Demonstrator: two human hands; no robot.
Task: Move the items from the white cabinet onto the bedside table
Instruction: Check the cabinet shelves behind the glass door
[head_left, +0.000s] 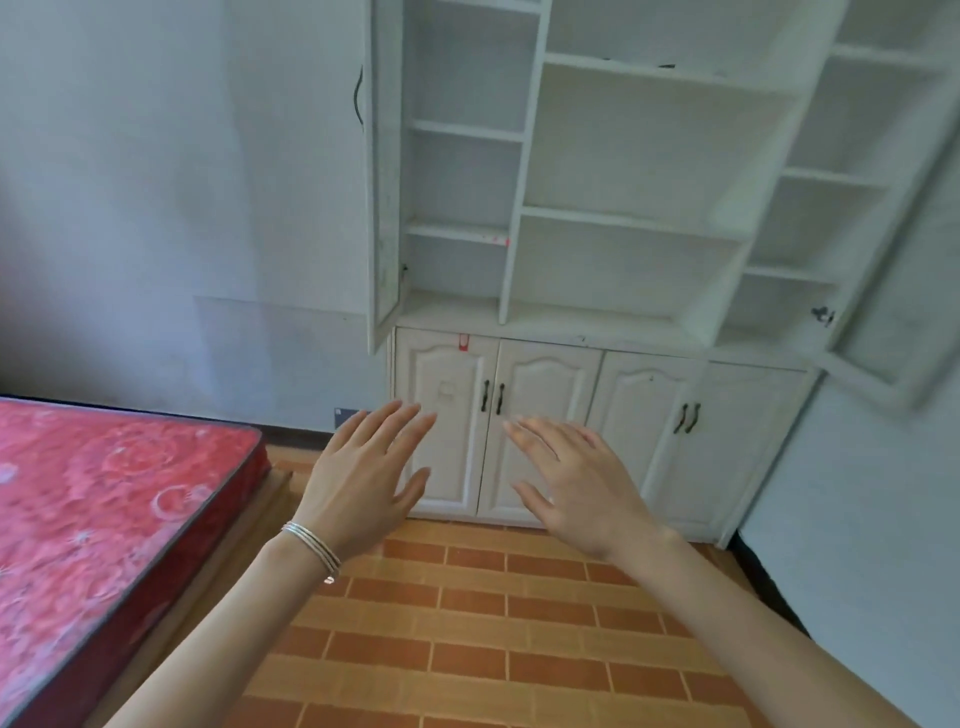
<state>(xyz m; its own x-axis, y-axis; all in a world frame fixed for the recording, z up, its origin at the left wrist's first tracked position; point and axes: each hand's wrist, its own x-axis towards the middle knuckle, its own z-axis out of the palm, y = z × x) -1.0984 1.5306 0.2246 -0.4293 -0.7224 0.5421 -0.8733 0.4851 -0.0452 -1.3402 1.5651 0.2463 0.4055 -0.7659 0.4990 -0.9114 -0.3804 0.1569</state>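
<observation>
The white cabinet stands against the far wall. Its upper shelves show nothing on them, with a door swung open on each side. Its lower doors with dark handles are closed. My left hand, with thin bracelets at the wrist, and my right hand are both stretched out in front of the lower doors, fingers straight and spread, holding nothing. They hang in the air short of the doors. No bedside table appears in view.
A bed with a red patterned mattress fills the lower left on a wooden frame. Orange brick-pattern floor tiles lie between me and the cabinet. The open right cabinet door juts into the room.
</observation>
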